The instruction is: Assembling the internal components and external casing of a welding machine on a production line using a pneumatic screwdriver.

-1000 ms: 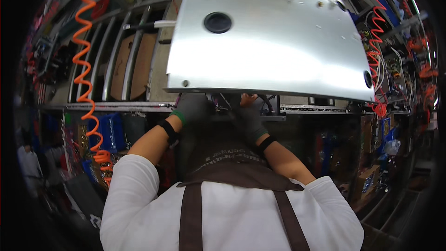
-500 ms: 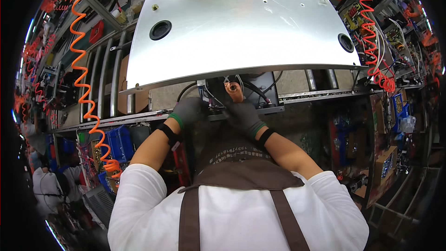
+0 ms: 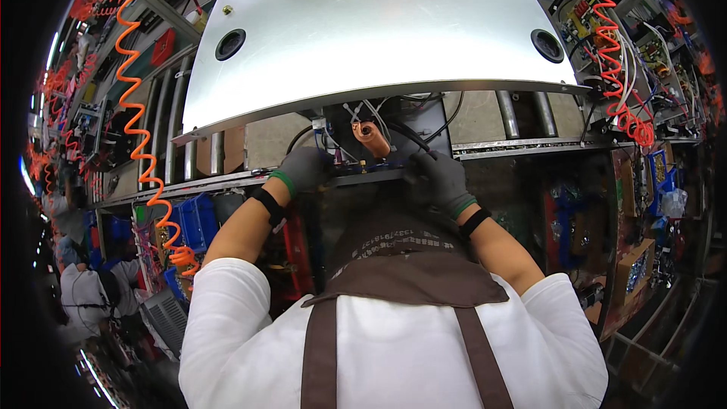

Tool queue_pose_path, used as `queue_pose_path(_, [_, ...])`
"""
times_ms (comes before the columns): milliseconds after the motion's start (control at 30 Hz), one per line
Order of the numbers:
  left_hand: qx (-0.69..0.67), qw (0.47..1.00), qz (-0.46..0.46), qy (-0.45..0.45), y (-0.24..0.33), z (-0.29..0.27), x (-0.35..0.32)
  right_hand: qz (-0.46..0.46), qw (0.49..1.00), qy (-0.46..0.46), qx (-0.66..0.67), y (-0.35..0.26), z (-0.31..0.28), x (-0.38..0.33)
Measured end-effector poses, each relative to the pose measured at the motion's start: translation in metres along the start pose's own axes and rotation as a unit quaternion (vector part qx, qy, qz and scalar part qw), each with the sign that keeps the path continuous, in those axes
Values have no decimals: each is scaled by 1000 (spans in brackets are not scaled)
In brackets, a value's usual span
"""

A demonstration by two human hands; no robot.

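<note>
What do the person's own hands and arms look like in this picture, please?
The left hand and right hand both wear dark grey gloves with green cuffs. Just above each cuff, a black band circles the wrist. The white sleeves end near the elbows, leaving the forearms bare between sleeve and band.

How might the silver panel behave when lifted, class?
The panel would probably stay stiff, given the lip along its near edge. Its smooth, shiny face could be slippery. Being so broad, it may tip if gripped at one corner.
</note>
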State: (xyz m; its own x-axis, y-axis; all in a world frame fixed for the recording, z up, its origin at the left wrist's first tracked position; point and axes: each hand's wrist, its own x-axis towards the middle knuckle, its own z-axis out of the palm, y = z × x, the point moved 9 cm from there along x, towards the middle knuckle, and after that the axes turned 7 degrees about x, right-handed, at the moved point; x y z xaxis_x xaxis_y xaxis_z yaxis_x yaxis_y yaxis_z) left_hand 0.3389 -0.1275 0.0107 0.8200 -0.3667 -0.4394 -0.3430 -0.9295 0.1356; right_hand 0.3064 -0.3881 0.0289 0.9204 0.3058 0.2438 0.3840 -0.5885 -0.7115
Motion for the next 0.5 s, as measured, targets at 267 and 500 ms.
queue_pose_path(267, [-30,999,8,26,-6,5,0,17,996,-32,-86,7,8,4])
queue_pose_path(500, [-28,997,16,74,-10,11,5,8,998,-30,-51,6,10,5])
